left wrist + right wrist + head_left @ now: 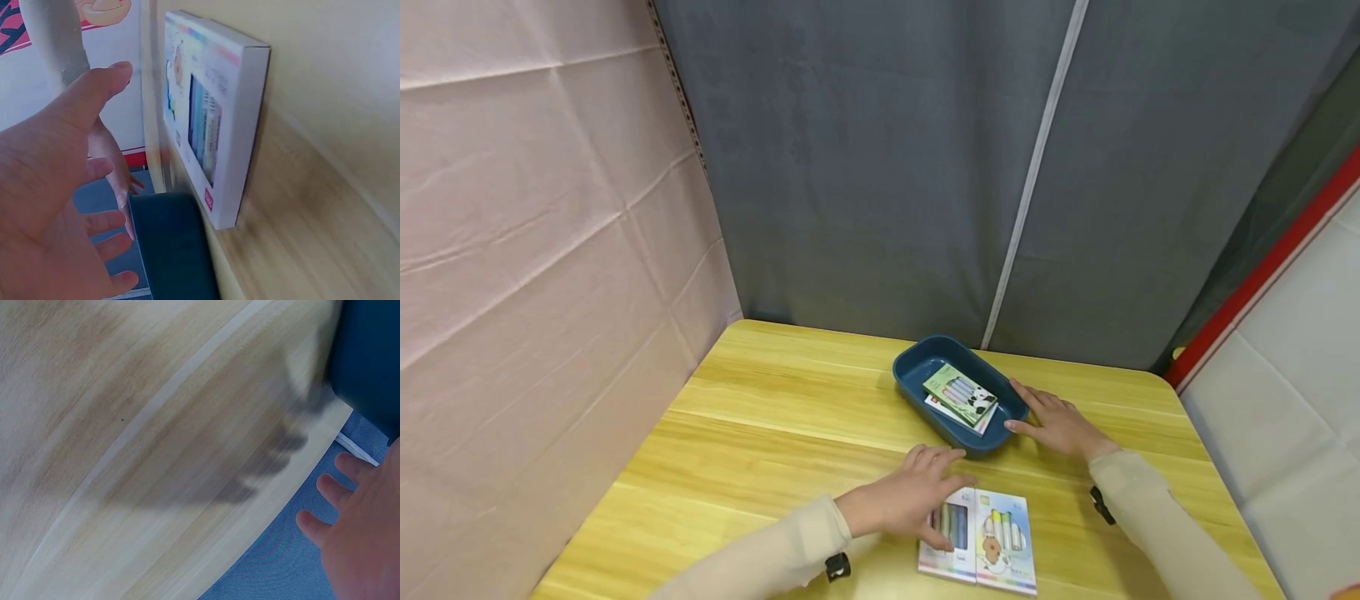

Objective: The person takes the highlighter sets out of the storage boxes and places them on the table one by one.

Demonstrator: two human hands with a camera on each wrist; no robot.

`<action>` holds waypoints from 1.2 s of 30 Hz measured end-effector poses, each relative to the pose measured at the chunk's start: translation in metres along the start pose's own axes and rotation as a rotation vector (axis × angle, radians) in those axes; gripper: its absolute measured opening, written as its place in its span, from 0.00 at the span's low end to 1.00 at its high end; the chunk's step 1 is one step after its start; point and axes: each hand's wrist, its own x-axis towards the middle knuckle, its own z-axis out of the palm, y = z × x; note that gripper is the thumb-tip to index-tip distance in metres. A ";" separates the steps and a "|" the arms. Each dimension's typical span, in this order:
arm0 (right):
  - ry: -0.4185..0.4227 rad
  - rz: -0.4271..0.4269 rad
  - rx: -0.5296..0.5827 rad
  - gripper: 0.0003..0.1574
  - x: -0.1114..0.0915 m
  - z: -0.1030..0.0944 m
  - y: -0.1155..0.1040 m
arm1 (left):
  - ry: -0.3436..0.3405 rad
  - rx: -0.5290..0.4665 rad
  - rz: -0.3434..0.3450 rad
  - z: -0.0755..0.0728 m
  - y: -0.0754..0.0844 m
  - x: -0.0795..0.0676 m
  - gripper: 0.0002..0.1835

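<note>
My left hand (917, 493), fingers spread, hovers over the left part of white marker packaging (1006, 542) on the table. A window on its left half shows coloured markers; printed markers and a cartoon animal cover the right half. In the left wrist view, the palm and fingers stand apart from the packaging (231, 125). My right hand (1060, 423) is at the right end of a dark blue bin (917, 354), thumb and fingertips right at the rim. Inside the bin lie a green panda-printed pack (958, 392) and, partly hidden under it, a white pack (981, 427).
The wooden table (760, 417) has rounded far corners. A grey curtain (865, 167) hangs behind it, pale pink cloth (550, 250) on the left, and a white panel with a red edge (1300, 358) on the right.
</note>
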 end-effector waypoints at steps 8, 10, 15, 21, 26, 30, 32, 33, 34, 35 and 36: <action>-0.004 0.004 0.000 0.54 0.000 -0.001 -0.002 | -0.010 -0.046 -0.006 -0.007 0.000 0.001 0.49; -0.005 0.006 -0.002 0.54 0.000 -0.001 -0.002 | -0.010 -0.058 -0.013 -0.007 0.000 0.001 0.49; 0.000 0.001 -0.006 0.54 0.000 0.000 -0.001 | 0.004 -0.063 -0.044 -0.009 -0.002 0.004 0.49; 0.001 -0.001 -0.005 0.54 0.000 0.000 -0.001 | 0.029 -0.047 -0.071 -0.013 -0.004 0.007 0.48; 0.004 -0.001 -0.011 0.54 0.001 -0.001 -0.001 | 0.049 -0.031 -0.084 -0.015 -0.005 0.010 0.47; 0.006 -0.005 -0.012 0.54 0.000 0.000 -0.001 | 0.044 -0.030 -0.101 -0.018 -0.006 0.013 0.46; 0.006 -0.006 -0.008 0.54 0.000 -0.001 -0.001 | 0.044 -0.031 -0.106 -0.020 -0.007 0.016 0.45; 0.008 -0.012 -0.010 0.54 0.000 -0.001 -0.002 | 0.048 -0.028 -0.108 -0.020 -0.008 0.017 0.45; 0.011 -0.017 -0.009 0.54 -0.001 -0.001 -0.002 | 0.054 -0.023 -0.111 -0.020 -0.009 0.018 0.45; 0.015 -0.023 -0.010 0.54 -0.001 -0.001 -0.002 | 0.064 -0.012 -0.113 -0.020 -0.009 0.020 0.45; 0.018 -0.025 -0.009 0.53 -0.001 -0.001 -0.003 | 0.076 -0.004 -0.115 -0.020 -0.010 0.022 0.45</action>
